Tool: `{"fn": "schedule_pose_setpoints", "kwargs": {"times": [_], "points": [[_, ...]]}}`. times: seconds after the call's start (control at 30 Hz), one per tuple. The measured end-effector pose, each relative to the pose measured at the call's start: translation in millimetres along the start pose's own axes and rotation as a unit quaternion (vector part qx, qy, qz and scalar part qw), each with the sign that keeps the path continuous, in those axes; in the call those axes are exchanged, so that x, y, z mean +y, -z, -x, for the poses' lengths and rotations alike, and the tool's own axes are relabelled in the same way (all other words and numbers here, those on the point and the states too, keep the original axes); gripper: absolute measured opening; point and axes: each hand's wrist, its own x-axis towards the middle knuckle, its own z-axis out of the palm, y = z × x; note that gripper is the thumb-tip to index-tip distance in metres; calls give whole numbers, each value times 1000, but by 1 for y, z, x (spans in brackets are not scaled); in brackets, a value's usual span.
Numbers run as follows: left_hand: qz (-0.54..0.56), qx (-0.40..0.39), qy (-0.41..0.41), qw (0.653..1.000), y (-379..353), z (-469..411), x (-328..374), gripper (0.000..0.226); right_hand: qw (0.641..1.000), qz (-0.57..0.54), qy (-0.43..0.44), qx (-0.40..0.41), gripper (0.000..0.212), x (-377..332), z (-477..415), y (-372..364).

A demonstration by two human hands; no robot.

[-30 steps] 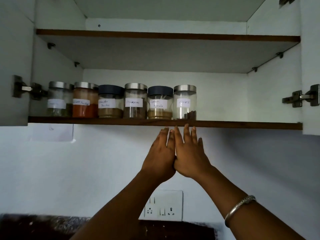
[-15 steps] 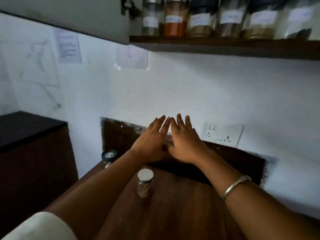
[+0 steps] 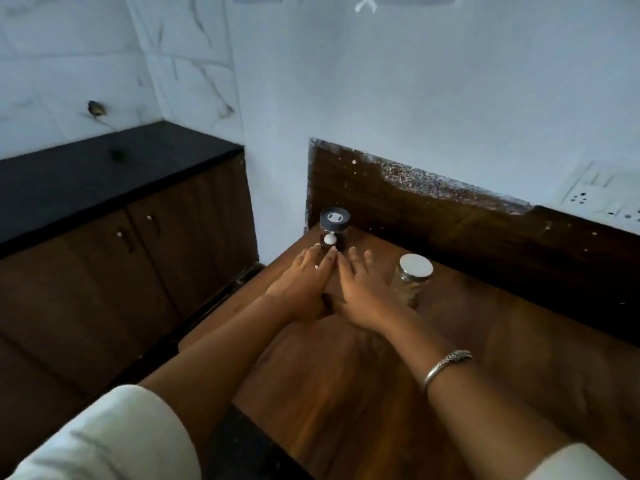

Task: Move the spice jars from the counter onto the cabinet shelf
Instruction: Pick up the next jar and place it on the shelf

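Two spice jars stand on the brown wooden counter. A dark-lidded jar sits in the back left corner. A silver-lidded jar stands to its right, nearer me. My left hand and my right hand lie side by side, palms down, fingers straight, holding nothing. Their fingertips reach just short of the dark-lidded jar. The right hand's outer edge is close beside the silver-lidded jar. The cabinet shelf is out of view.
A dark wooden backsplash runs behind the counter. A white socket plate is on the wall at right. A lower black-topped cabinet stands to the left, past a gap beside the counter.
My view has dropped from the shelf of jars down to the counter. Both hands came down from the shelf edge, still open and together, and now lie near the two jars.
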Motion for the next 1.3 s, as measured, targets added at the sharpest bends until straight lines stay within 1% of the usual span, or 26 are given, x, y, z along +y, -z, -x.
{"fn": "schedule_pose_setpoints", "kwargs": {"times": [0.07,0.23,0.37,0.5,0.57,0.63,0.7,0.8,0.87,0.93,1.0,1.13,1.2,1.3], "points": [[15,-25,16,999,-12,2,-9,104,1000,-11,-4,-19,81,-3,-5,-14],[48,-56,45,996,-43,0,-23,102,997,-23,-12,-67,81,-1,-17,-44],[74,-66,87,991,-63,-11,-41,102,994,-57,-17,-90,81,-1,-40,-65],[93,-50,140,985,-81,-30,-65,102,990,-108,-30,-87,82,-3,-68,-88],[101,-40,157,982,-91,-39,-76,98,988,-129,-43,-79,84,-2,-80,-98],[112,-36,171,978,-100,-48,-85,95,986,-140,-58,-74,90,0,-91,-106],[126,-41,185,974,-107,-53,-90,99,982,-158,-77,-69,96,1,-101,-113],[153,-58,190,968,-114,-58,-96,105,976,-190,-88,-53,101,-1,-109,-118],[174,-60,179,966,-116,-59,-97,106,979,-184,-85,-33,100,-4,-110,-122],[190,-46,176,965,-119,-61,-96,105,984,-157,-86,-17,100,-5,-111,-125],[207,-31,181,961,-120,-60,-94,105,984,-156,-83,-19,99,-4,-112,-127],[232,5,180,956,-115,-59,-93,104,972,-216,-88,-1,95,1,-112,-126],[248,33,175,952,-110,-58,-90,106,955,-279,-99,8,94,4,-109,-123],[263,74,153,950,-102,-55,-82,119,918,-379,-112,31,88,10,-101,-115]]}}
